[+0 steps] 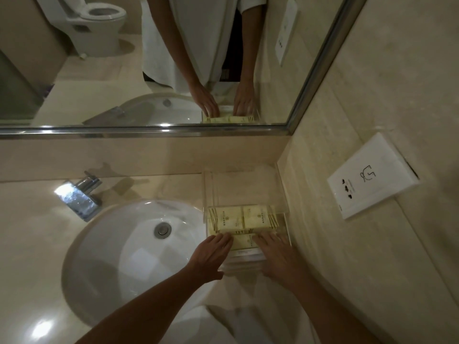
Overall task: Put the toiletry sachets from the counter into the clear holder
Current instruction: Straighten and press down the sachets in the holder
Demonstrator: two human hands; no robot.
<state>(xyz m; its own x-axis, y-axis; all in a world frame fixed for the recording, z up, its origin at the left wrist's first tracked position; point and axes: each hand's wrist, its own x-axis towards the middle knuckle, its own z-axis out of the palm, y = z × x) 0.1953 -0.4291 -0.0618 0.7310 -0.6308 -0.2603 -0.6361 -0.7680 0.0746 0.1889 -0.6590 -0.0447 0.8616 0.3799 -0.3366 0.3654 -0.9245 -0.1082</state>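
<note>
Sachets (239,219) in holder (285,209); sink (111,256) left, socket (372,180) right.

beige counter (37,244), white basin (119,256), mirror (99,78); wall socket (370,177)

White oval sink basin (104,264) set into a beige counter (29,244), metal drain (162,230) in the middle, chrome faucet (80,194) at its back left. Big framed mirror (99,70) above, reflecting a white toilet (96,23). White outlet plate (372,177) on the right wall.
</note>
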